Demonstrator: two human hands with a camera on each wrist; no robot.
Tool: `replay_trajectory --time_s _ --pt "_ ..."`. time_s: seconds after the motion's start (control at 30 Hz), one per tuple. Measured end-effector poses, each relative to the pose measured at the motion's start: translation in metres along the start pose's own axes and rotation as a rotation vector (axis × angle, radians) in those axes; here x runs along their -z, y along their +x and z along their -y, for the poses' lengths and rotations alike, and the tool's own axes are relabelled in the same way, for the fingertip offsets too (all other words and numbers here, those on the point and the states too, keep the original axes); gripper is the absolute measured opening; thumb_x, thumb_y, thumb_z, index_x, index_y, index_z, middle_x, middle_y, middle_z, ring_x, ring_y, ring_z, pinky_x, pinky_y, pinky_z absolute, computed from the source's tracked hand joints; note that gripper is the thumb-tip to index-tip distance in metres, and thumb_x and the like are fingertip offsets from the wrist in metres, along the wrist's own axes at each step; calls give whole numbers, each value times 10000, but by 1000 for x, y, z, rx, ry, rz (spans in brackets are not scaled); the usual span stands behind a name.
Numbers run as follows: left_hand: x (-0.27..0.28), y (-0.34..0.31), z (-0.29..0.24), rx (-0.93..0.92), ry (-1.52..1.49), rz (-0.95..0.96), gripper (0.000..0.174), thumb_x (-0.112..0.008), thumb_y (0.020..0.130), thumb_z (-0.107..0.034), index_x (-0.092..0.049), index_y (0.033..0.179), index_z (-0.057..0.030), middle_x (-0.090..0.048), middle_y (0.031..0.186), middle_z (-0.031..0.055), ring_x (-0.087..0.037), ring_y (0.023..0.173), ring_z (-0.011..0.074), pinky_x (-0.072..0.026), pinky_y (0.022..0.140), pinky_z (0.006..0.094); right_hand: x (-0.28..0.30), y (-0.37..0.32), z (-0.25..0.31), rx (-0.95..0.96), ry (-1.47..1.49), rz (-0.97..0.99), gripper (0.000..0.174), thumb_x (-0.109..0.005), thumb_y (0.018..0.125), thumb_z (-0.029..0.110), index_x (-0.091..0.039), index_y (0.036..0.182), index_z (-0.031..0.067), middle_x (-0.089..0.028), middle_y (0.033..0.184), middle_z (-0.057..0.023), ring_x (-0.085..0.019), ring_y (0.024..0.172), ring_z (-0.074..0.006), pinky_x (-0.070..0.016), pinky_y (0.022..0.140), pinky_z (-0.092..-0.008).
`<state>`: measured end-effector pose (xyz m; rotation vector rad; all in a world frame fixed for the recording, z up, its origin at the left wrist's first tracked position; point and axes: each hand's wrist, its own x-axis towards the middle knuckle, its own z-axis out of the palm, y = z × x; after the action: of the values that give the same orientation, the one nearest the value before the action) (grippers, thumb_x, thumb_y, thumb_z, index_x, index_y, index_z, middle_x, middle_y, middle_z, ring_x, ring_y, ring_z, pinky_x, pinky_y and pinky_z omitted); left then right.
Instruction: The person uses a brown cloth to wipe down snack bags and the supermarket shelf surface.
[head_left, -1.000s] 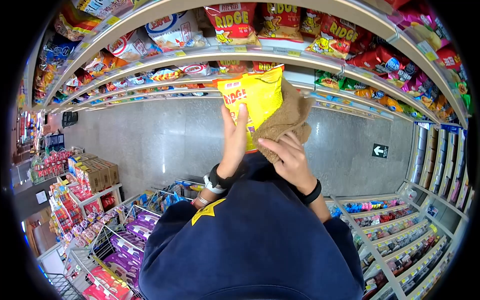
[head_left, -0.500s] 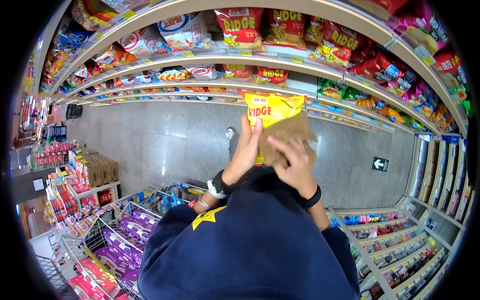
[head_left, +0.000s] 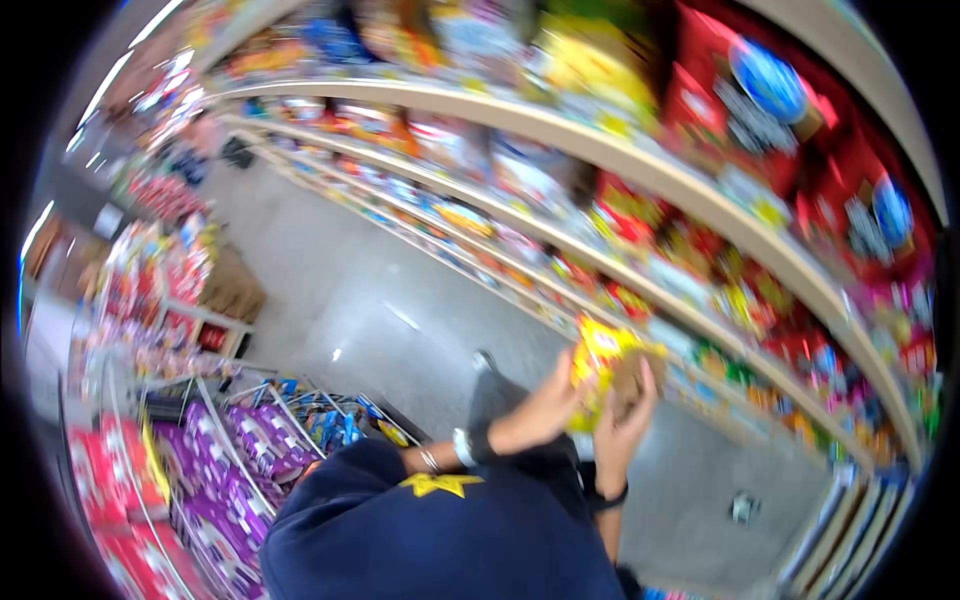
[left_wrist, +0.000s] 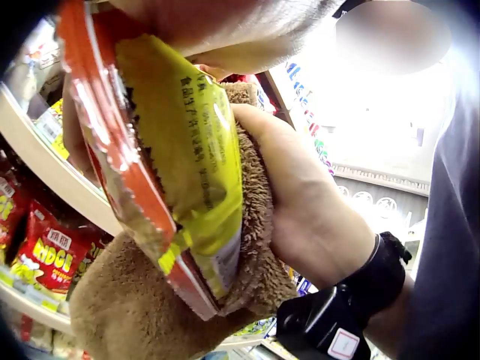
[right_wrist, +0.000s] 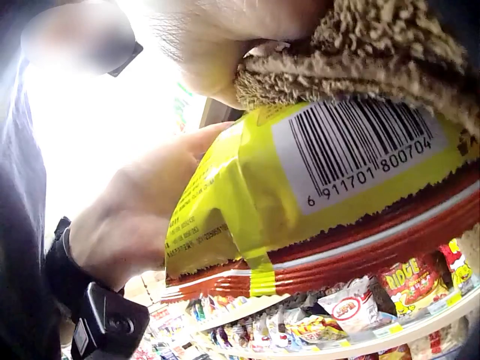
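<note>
A yellow chip bag with a red edge is held in front of the body by both hands in the head view. The left hand grips its left side. A brown cloth lies against the bag's right side, with the right hand curled round it. In the left wrist view the bag's back faces the camera, and the cloth hangs beside and below it. The right wrist view shows the barcode side of the bag, the cloth pressed along it.
Shelves of snack bags curve across the top and right. Wire baskets with purple packs and red packs stand at lower left. Grey floor lies between, with cartons at the left.
The view has swung round, so the shelf now runs diagonally. The bag, cloth and both hands have shifted right and lower in the head view. Both hands still hold on.
</note>
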<state>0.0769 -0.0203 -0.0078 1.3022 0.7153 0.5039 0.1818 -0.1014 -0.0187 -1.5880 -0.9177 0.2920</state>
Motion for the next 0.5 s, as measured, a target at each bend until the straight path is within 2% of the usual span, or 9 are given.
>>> replay_trajectory --time_s 0.03,0.07,0.1,0.2,0.27,0.3,0.4,0.43,0.5 --pt "2 3 7 -59 25 -4 534 -454 1022 -260 -207 1430 -19 -452 1209 116 -461 1064 166 -427 927 316 -2 1 6 23 -98 4 548 -612 881 76 -405 1383 5 -466 1372 -191 -423 1293 -318 -317 1083 -407" --pt "1 5 5 -265 232 -99 560 -459 1019 -285 -210 1417 19 -446 1229 152 -438 1173 217 -389 1005 345 -7 -2 4 6 -32 -4 560 -618 879 82 -401 1389 3 -460 1377 -191 -417 1298 -322 -313 1085 -410" --pt "2 9 9 -333 205 -82 578 -472 1014 -294 -216 1401 49 -432 1254 181 -394 1252 242 -349 1049 348 -6 1 0 32 -55 4 583 -620 873 74 -385 1402 4 -437 1399 -194 -401 1311 -327 -300 1094 -411" --pt "17 9 0 -242 95 56 594 -499 1003 -341 -234 1398 14 -443 1195 150 -439 1118 180 -385 964 311 -7 5 5 -64 -33 -17 635 -604 843 58 -339 1413 -32 -386 1428 -223 -352 1352 -347 -247 1125 -429" --pt "26 10 -12 -152 11 195 603 -533 989 -345 -236 1410 -31 -440 1156 116 -444 1075 157 -388 941 291 1 9 1 -138 95 -6 590 -526 932 84 -272 1460 14 -322 1481 -206 -331 1369 -337 -249 1129 -433" --pt "30 10 -8 -79 43 207 672 -592 955 -371 -219 1428 -71 -431 1150 85 -441 1046 149 -388 925 284 7 14 -1 -39 129 31 574 -495 957 118 -249 1463 5 -316 1483 -200 -321 1374 -328 -253 1126 -429" --pt "21 21 20 -150 -116 115 744 -657 912 -373 -206 1434 -94 -421 1205 69 -430 1124 160 -371 977 296 12 17 13 -124 244 85 563 -485 959 105 -252 1460 -5 -310 1484 -194 -322 1372 -318 -258 1122 -426" --pt "20 27 32 -131 -160 81 848 -704 880 -356 -149 1467 -98 -408 1292 79 -414 1215 158 -364 1016 301 9 16 18 -125 253 100 562 -483 952 85 -254 1458 -6 -312 1481 -189 -326 1369 -309 -258 1120 -424" --pt "19 12 -5 102 -372 127 877 -713 877 -319 -121 1485 -98 -401 1342 84 -416 1242 151 -379 1017 297 7 17 19 -73 192 134 553 -480 927 34 -285 1442 -14 -329 1471 -188 -325 1368 -300 -228 1130 -419"
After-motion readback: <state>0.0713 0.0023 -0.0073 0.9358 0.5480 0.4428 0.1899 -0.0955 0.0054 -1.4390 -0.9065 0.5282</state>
